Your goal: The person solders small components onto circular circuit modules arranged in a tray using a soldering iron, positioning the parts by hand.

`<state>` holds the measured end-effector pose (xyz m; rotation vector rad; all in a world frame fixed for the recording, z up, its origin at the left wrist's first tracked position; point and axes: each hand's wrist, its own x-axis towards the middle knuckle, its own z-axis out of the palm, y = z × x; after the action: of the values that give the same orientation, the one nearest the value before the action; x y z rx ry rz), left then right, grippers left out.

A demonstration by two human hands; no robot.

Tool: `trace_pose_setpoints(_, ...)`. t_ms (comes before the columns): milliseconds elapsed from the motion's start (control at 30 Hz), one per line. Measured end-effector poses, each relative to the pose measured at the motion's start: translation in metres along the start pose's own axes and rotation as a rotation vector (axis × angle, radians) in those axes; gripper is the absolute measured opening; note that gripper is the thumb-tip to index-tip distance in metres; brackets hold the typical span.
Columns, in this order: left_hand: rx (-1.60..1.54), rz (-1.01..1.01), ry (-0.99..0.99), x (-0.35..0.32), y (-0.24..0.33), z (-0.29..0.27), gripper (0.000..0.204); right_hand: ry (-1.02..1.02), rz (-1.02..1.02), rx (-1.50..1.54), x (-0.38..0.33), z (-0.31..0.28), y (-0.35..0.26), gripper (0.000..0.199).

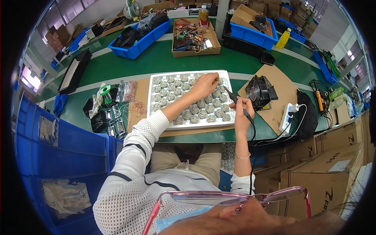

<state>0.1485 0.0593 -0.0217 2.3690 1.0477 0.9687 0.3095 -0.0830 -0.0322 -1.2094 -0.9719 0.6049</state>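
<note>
A: Why the pen grip?
B: Probably tip control. Right hand [243,111] is wrapped round a soldering iron [234,98]; left hand [206,85], apart, is at the far right of the foam tray [152,117], can't tell if pinching anything. Tray's placed near, likely for reach.

Beyond the left hand [204,85] sits an open carton [197,51] of loose parts [188,36]. A yellow bottle [283,39] stands well beyond the right hand [243,112].

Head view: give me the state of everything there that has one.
White tray: holding rows of round parts
Left hand: over the tray, fingers bent
Right hand: closed around soldering iron
Soldering iron: pointed toward the tray
Fan: upright; spinning, can't tell
Power strip: white plug inserted
Yellow bottle: standing, capped
</note>
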Motion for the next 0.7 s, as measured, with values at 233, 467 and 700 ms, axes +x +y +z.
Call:
trace_pose_setpoints(233,0.071,-0.02,-0.018,0.0013,0.0042,0.002,0.011,-0.034,0.018,-0.011,0.0034,0.0,0.0019,0.019)
trace_pose_setpoints(467,0.079,-0.003,-0.009,0.0006,0.0016,0.0053,0.01,-0.056,0.002,-0.013,0.0039,0.0011,0.0025,0.019)
trace_pose_setpoints(700,0.103,0.057,0.015,-0.0011,0.0019,0.0096,0.01,-0.063,-0.012,-0.044,0.0034,0.001,0.0031,0.019)
